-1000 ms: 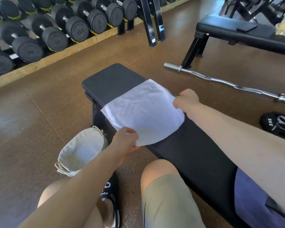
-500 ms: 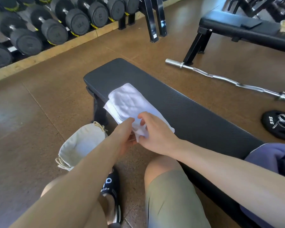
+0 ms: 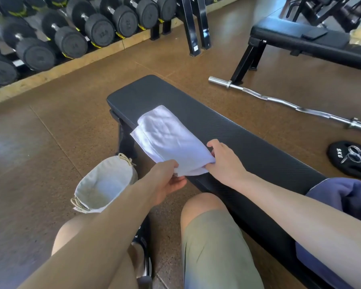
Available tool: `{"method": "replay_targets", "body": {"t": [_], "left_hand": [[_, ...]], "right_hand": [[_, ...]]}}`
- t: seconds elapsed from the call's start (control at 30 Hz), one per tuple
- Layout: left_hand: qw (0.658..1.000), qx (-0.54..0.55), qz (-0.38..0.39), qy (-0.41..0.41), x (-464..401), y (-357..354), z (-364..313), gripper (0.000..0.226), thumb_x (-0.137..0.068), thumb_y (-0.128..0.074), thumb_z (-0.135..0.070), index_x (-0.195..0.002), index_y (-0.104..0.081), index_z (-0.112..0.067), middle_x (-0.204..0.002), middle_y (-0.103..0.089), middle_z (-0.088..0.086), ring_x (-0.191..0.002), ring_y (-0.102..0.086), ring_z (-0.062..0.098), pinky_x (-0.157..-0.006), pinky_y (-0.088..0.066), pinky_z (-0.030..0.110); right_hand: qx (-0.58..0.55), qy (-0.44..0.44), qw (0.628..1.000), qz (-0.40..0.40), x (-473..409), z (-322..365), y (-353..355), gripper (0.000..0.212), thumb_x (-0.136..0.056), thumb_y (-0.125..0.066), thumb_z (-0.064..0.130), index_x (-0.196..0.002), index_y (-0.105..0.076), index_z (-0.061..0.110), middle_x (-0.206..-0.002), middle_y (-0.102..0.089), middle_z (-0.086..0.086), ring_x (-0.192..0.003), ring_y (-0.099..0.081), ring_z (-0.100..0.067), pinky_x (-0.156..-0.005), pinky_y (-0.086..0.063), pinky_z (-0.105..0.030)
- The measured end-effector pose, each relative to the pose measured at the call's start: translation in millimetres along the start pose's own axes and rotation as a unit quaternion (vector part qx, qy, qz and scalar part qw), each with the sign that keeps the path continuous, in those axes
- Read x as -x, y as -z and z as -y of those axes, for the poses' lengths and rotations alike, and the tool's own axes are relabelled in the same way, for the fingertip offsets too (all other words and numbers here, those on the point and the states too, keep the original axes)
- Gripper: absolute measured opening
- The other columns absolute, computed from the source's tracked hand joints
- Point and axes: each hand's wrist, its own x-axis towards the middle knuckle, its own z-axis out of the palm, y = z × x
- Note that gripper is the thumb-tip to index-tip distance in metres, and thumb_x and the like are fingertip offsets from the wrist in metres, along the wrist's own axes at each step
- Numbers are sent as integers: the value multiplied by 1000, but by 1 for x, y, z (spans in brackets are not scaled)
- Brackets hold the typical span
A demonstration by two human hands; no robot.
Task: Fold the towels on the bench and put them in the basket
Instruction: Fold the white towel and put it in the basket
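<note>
A white towel [image 3: 167,138], folded into a long strip, lies across the near-left edge of the black bench [image 3: 238,134]. My left hand [image 3: 165,180] grips the towel's near end from below at the bench edge. My right hand [image 3: 225,161] pinches the same end from the right side. A blue-purple towel [image 3: 346,197] lies bunched on the bench at the right, partly behind my right forearm. The cream fabric basket [image 3: 104,184] stands open on the floor, left of the bench, under my left forearm.
A rack of black dumbbells [image 3: 71,36] lines the far left. A curl bar [image 3: 290,105] and a 5 kg plate [image 3: 350,159] lie on the floor to the right. A second bench [image 3: 313,40] stands at the back right. My knees fill the foreground.
One second ago the towel lay wide across the bench with my hands at its two sides. My right hand brought its edge over to the left, folding it into a narrow strip.
</note>
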Motion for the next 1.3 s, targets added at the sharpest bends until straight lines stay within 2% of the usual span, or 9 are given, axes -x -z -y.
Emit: {"method": "replay_targets", "body": {"t": [0.13, 0.27, 0.57, 0.7, 0.87, 0.93, 1.0, 1.13, 1.3], "left_hand": [[997, 73, 8, 9, 7, 2, -8, 29, -96, -49, 0, -124, -54, -7, -103, -54, 12, -68, -52, 15, -49, -50, 21], [996, 79, 32, -17, 13, 3, -26, 20, -97, -41, 2, -109, -53, -8, -83, -50, 6, -51, -42, 7, -41, -40, 18], [991, 46, 4, -123, 36, 2, -139, 20, -95, -26, 4, -89, -37, -12, -78, -28, 2, -41, -29, 7, -38, -25, 15], [989, 15, 25, -144, 51, 9, -198, 20, -96, -27, -2, -111, -35, -12, -77, -32, 2, -42, -30, 7, -36, -28, 15], [985, 7, 45, -164, 78, 13, -239, 13, -96, -31, -4, -96, -43, -10, -77, -39, 1, -44, -37, 10, -41, -38, 15], [986, 19, 69, -153, 85, 17, -244, 18, -96, -30, -4, -105, -45, -9, -88, -45, 0, -47, -34, 9, -43, -36, 15], [987, 36, 75, -138, 91, 20, -243, 25, -97, -33, -5, -118, -48, -6, -102, -49, 1, -50, -35, 8, -46, -36, 13], [989, 60, 76, -116, 100, 20, -231, 30, -98, -37, -4, -125, -49, -1, -93, -60, 12, -48, -38, 8, -45, -37, 13], [990, 80, 73, -85, 90, 16, -223, 33, -97, -42, -3, -130, -47, 0, -102, -65, 16, -48, -41, 7, -43, -37, 13]], "right_hand": [[-63, -72, 995, 28, -3, 1, 4, 54, -90, -62, 25, -138, -36, 19, -107, -60, -2, -93, -61, -19, -82, -53, -37], [-192, -157, 968, 41, -7, 11, 16, 39, -89, -55, 17, -126, -43, 20, -93, -68, -9, -71, -67, -17, -64, -53, -28], [-307, -115, 945, 8, -33, 84, 103, 20, -93, -50, 11, -111, -56, 17, -70, -60, -11, -47, -54, -18, -42, -43, -23], [-316, -58, 943, -83, -45, 133, 148, 18, -98, -44, 11, -110, -57, 16, -64, -53, -7, -47, -46, -18, -42, -36, -23], [-311, -16, 938, -150, -45, 169, 177, 16, -91, -52, 8, -78, -58, 12, -59, -54, -6, -51, -48, -23, -49, -39, -28], [-337, -28, 927, -163, -45, 171, 179, 14, -87, -56, 9, -75, -60, 13, -58, -57, -4, -47, -48, -19, -46, -39, -25], [-357, -41, 920, -158, -46, 168, 177, 9, -85, -60, 11, -77, -63, 12, -58, -57, -2, -47, -47, -15, -43, -37, -21], [-390, -58, 911, -120, -47, 158, 173, 1, -86, -60, 12, -86, -60, 11, -61, -51, -1, -42, -38, -10, -38, -29, -19], [-381, -70, 920, -63, -51, 146, 179, 9, -87, -57, 9, -94, -54, 13, -65, -47, -1, -38, -33, -7, -37, -25, -18]]}}
